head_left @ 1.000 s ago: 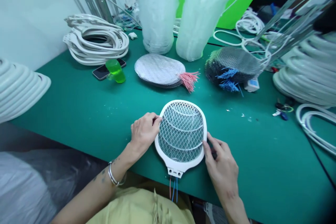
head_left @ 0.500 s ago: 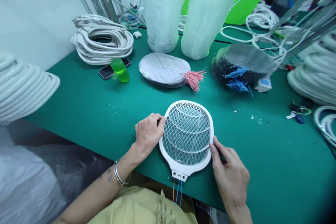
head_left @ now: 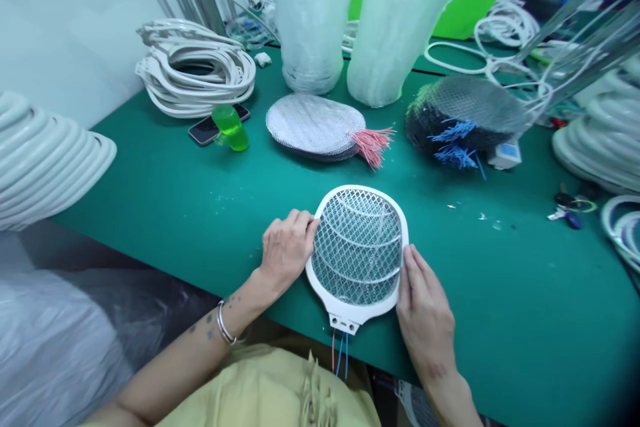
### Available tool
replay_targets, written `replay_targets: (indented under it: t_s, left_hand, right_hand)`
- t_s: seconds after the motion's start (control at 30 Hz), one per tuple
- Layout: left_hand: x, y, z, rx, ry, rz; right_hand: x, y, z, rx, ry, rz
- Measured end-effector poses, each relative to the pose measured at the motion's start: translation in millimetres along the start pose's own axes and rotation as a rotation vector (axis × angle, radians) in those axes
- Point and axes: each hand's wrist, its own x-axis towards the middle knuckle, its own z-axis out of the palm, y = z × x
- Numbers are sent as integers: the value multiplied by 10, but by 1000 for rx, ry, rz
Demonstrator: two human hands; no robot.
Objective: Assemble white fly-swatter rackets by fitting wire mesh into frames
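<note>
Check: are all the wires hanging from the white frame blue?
No, one pink wire hangs beside two blue wires at the narrow end of the white frame.

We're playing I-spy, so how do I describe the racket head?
Find the big green table, then the left hand and right hand at its near side. Between them is the racket head. Unlike the mesh stack beyond it, its mesh sits in a white frame, with one pink wire and two blue wires below.
</note>
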Motion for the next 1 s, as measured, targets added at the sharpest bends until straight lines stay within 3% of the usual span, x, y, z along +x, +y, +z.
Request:
replay_targets:
  t_s: [0.17,0.27,0.47,0.53,0.6,0.7,0.83,1.0]
  left_hand:
    - [-24,-51,-59,-166,-118,-50]
    - [-66,-19,-18,-132,-54,-59]
    - [-105,-92,97,-8,64,128]
    - [-51,-205,62,-19,-22,305]
    - [21,-328,-17,-51,-205,491]
    - [109,-459,-151,-57,-409,646]
    - [139,-488,-214,-30,-456,701]
    - [120,-452,-157,-47,-463,669]
  right_hand:
    - [-56,40,39,120,-135,-24]
    - [-80,-20,53,24,-170,-86]
    - [-83,-43,61,-76,-228,-143]
    - [-62,12,50,-40,-277,-163]
    - [-33,79,19,4,-357,-163]
    - [17,151,-61,40,-493,-160]
    - [62,155,-135,59,-561,-149]
    - [44,123,-88,26,-529,-170]
